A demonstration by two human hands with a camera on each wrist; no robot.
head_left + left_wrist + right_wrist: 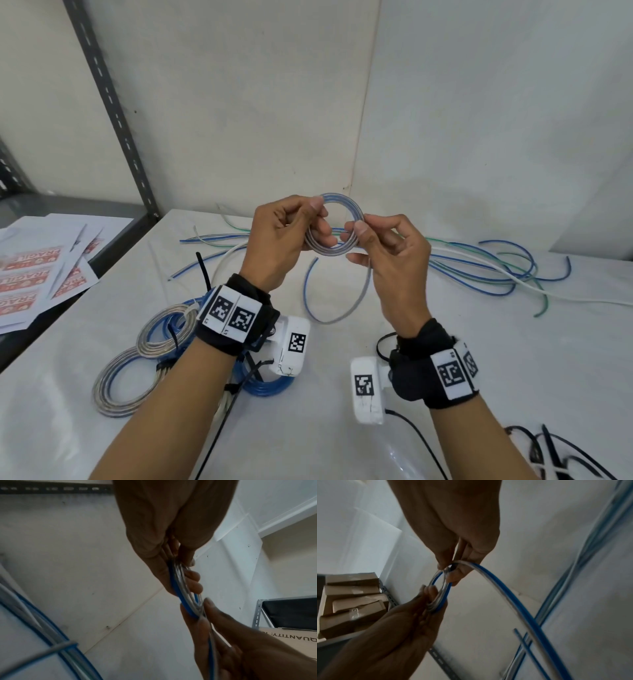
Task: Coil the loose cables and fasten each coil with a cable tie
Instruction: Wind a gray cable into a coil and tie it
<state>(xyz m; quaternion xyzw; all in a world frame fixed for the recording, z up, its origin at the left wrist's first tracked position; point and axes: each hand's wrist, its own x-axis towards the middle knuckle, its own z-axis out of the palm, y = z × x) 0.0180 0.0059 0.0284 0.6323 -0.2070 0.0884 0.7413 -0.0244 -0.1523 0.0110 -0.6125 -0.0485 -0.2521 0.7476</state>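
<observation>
Head view, left to right. Far left of the left hand, printed sheets [41, 274] marked "FRAGILE" lie on a dark shelf. Under and just left of the left forearm, finished coils [137, 356] rest on the white table [308, 428], grey and blue, each bound with a tie; black cable ties [204, 270] lie among them.

Left hand [284, 240] is raised above the table, thumb and fingers curled round the left side of a small grey-and-blue coil [334, 224], pinching its turns together. Right hand [387, 253] pinches the coil's right side between thumb and forefinger. The cable's free tail [342, 308] hangs from the right hand in a loop down to the table between the wrists.

Behind and right of the right hand, loose cables [496, 270], blue, green and white, sprawl over the table. Below the right forearm, more black ties [555, 455].

Left wrist view: fingers [193, 582] wrap the coil. Right wrist view: the tail [513, 601] arcs away from the pinch.
</observation>
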